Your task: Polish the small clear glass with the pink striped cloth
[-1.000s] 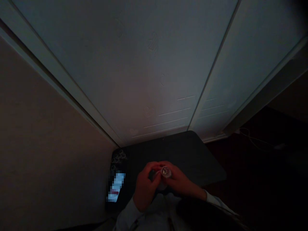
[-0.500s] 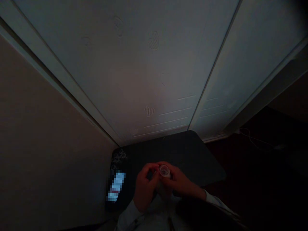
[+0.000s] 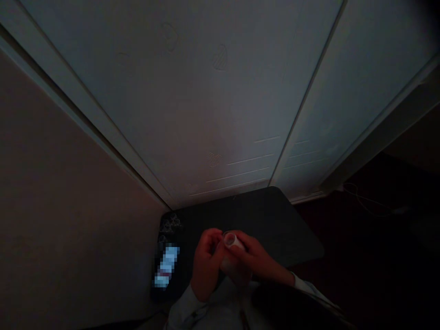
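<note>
In the dim light my right hand (image 3: 255,253) is wrapped round a small whitish cylinder (image 3: 239,243) with a round, hollow-looking end tilted up toward me. Whether it is a roll or a small bottle cannot be made out. My left hand (image 3: 207,257) is right beside it, its fingers curled and pressed together at the cylinder's left edge. What those fingers pinch, if anything, is too small and dark to see. Both hands are over the near part of a dark tabletop (image 3: 275,224).
A lit phone (image 3: 167,266) with a blurred screen lies at the table's left side. Behind it sits a cluster of small, clear, loop-shaped pieces (image 3: 171,222). White panels (image 3: 192,101) stand behind the table, a wall (image 3: 68,206) at left. A white cable (image 3: 367,208) lies at right.
The cylinder has tipped, showing more of its side, and its end has shifted slightly left. My left fingers have closed up and risen a little; my right hand stays round the cylinder.
</note>
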A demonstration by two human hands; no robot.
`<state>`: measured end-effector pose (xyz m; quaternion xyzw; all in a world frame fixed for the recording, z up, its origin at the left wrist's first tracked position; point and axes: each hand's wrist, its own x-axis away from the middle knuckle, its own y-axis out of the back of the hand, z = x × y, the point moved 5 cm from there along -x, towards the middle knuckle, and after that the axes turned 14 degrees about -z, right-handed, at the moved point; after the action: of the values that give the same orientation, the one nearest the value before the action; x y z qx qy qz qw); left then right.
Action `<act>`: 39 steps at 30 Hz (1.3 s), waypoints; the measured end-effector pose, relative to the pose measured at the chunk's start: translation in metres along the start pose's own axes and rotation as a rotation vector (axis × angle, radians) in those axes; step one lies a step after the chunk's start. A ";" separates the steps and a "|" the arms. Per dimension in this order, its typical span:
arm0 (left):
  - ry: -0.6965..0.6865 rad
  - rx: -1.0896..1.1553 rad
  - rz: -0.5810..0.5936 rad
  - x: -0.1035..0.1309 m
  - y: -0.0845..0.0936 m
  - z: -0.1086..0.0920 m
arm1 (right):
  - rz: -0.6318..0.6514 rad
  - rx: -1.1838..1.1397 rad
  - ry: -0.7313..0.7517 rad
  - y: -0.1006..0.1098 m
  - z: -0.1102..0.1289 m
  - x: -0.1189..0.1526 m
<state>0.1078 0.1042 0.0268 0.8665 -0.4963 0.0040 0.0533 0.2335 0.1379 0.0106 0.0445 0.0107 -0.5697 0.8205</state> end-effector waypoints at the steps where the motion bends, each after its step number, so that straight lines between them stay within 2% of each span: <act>1: -0.008 -0.010 -0.002 0.000 0.000 0.000 | 0.000 0.010 0.005 0.000 0.000 0.000; 11: -0.089 -0.141 0.049 0.001 -0.002 -0.006 | -0.002 0.058 0.080 0.000 0.002 0.002; 15: -0.132 -0.154 0.063 0.001 -0.002 -0.008 | -0.007 -0.027 0.015 0.000 -0.001 0.002; 20: -0.207 -0.108 0.079 0.005 0.001 -0.017 | 0.013 -0.293 -0.126 0.000 0.001 -0.002; 25: -0.159 -0.008 0.006 0.005 0.007 -0.016 | 0.036 -0.430 -0.232 0.006 0.017 -0.003; 29: -0.119 0.006 -0.073 0.002 0.012 -0.009 | 0.090 -0.437 -0.156 0.014 0.036 -0.002; 39: -0.121 0.031 -0.066 0.002 0.011 -0.003 | 0.231 -0.442 -0.005 0.023 0.079 0.008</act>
<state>0.0994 0.0975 0.0308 0.8818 -0.4696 -0.0424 0.0097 0.2555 0.1317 0.0904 -0.1364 0.1277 -0.4562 0.8701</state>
